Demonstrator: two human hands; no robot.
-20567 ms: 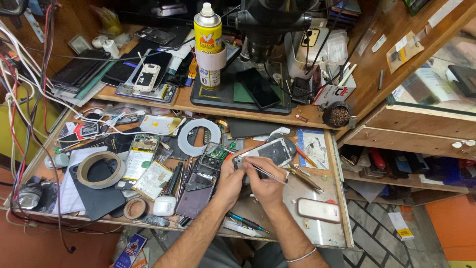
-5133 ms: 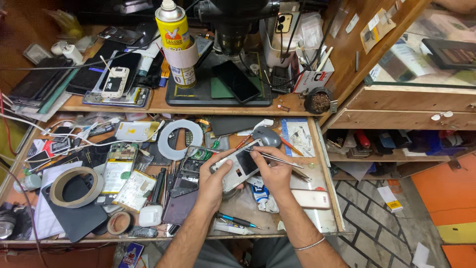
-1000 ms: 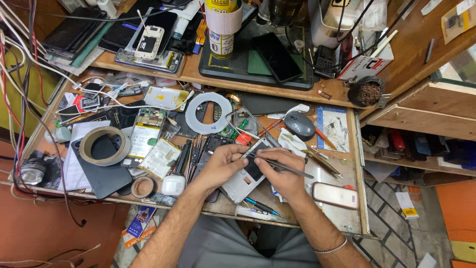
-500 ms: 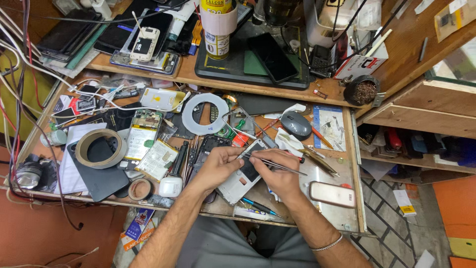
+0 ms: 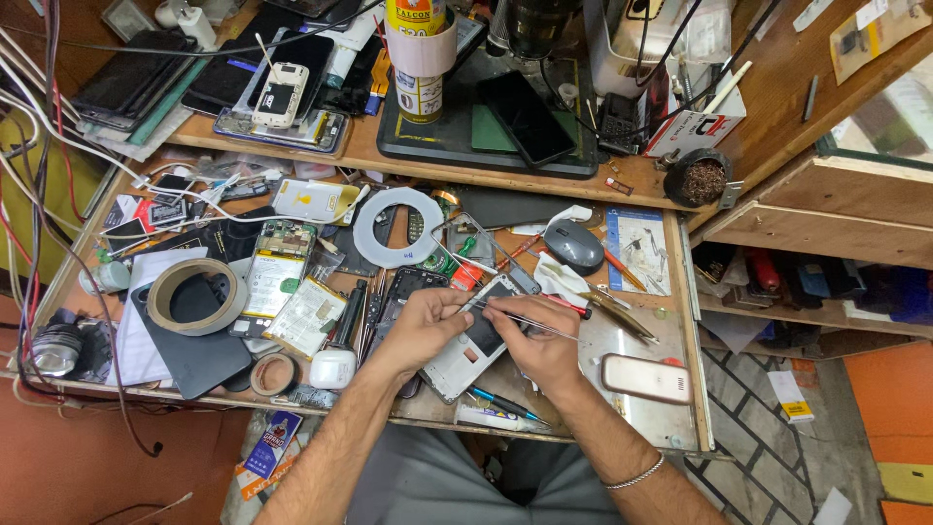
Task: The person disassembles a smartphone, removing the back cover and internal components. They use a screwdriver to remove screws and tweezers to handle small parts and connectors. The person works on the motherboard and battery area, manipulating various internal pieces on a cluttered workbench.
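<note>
An opened white phone (image 5: 473,342) lies tilted on the cluttered wooden bench, its back off and dark insides showing. My left hand (image 5: 420,326) grips its left side, thumb and fingers over the upper edge. My right hand (image 5: 537,343) holds thin metal tweezers (image 5: 523,324) like a pen, their tips over the phone's upper part near my left fingertips. A metal bracelet (image 5: 634,476) is on my right wrist.
Around the phone lie a rose-gold phone (image 5: 646,378), a grey mouse (image 5: 573,244), a white ring (image 5: 398,227), tape rolls (image 5: 197,295), a battery (image 5: 309,316), pens and tools. The raised shelf behind carries a spray can (image 5: 418,58), a black mat with a dark phone (image 5: 527,116), and stacked phones (image 5: 280,93). Wires hang at left.
The view has drawn a little closer. Both hands keep their hold, and the tweezers' tips have shifted slightly over the phone's upper part.
</note>
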